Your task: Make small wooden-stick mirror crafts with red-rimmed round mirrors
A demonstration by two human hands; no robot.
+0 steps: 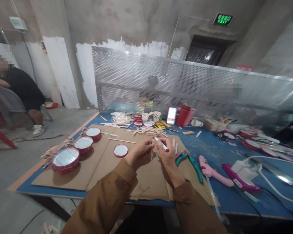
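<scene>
My right hand (165, 152) is closed on a white marker pen (162, 144) with a red end, its tip turned toward my left hand. My left hand (143, 149) pinches a short wooden stick (151, 155), partly hidden by the fingers, close to the marker's tip. Both hands are above a brown cardboard sheet (107, 175). Left of my left hand lies a round red-rimmed disc (120, 150) with a pale top. Teal-handled pliers (194, 165) rest to the right of my right hand.
Stacked red-rimmed discs with sticks (66, 159) line the cardboard's left side. Loose wooden sticks (148, 130), paper cups (156, 116) and a red bottle (183, 115) stand or lie behind. A pink glue gun (213, 172) and a purple power strip (241, 178) with cables lie right.
</scene>
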